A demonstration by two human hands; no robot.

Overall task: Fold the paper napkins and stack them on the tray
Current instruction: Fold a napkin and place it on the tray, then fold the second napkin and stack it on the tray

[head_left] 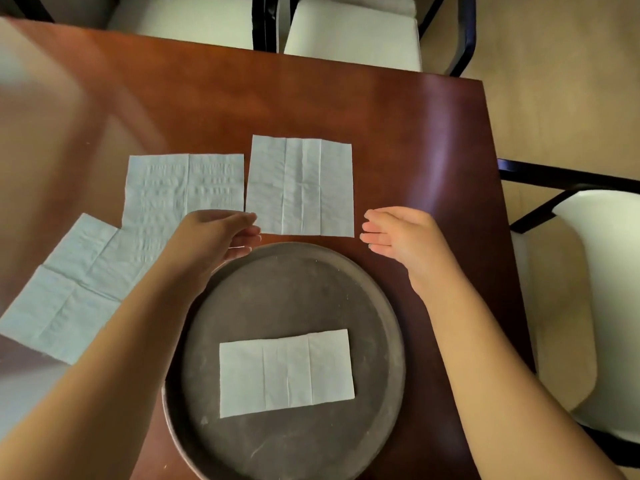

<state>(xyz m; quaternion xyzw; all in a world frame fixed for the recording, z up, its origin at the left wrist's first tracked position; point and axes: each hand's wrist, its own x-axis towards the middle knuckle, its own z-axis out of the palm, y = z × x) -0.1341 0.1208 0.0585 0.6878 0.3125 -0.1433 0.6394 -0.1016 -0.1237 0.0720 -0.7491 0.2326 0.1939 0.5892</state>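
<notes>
A round dark tray [374, 292] lies on the table in front of me with one folded white napkin [286, 372] flat in its middle. Beyond the tray's far rim lies an unfolded napkin [300, 185]. My left hand [221, 237] hovers at that napkin's near left corner, fingers curled, holding nothing that I can see. My right hand [398, 233] is just right of its near right corner, fingers together and extended, empty. Two more unfolded napkins lie to the left: one [173, 192] beside the first, another [69, 289] near the table's left edge.
The brown wooden table [398, 126] ends at the right just past my right arm. Black-framed chairs with white cushions stand behind the table [349, 36] and to the right [568, 306].
</notes>
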